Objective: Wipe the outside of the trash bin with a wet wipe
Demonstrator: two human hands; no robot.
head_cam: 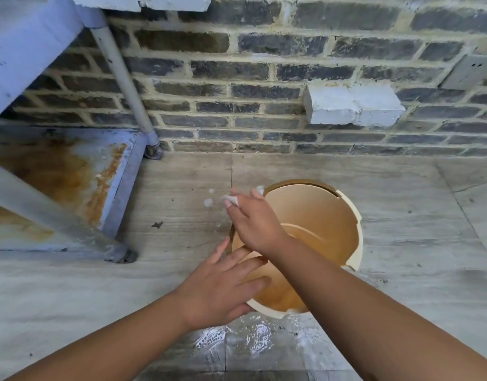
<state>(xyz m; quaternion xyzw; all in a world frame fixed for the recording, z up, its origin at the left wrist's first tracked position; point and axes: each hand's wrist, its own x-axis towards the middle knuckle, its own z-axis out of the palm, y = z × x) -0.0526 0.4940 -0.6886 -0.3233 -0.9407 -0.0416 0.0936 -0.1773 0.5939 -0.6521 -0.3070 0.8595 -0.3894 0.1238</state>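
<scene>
Along the top of the frame I see a dark brick wall [264, 78] with pale mortar, a grey pipe [121, 78] slanting down it at upper left, and a white-painted block [352, 105] jutting out at upper right. At left sits a rusty, blue-grey metal frame [66, 177], its leg reaching the stone floor [415, 215] near the centre left. White wet smears [236, 336] mark the floor at lower centre.

Just right of centre stands the trash bin [319, 215], a round beige tub seen from above, open-topped, with a notched rim. Both forearms cross over its near side and hide part of the rim.

My right hand [253, 221] reaches diagonally across the bin's mouth to its upper left edge, fingers curled around a crumpled wet wipe [231, 199], white bits of which show past the fingertips, at the rim's outer side. My left hand [223, 287] rests on the lower left rim, fingers spread and open, thumb under the edge, steadying the bin without clutching anything else.
</scene>
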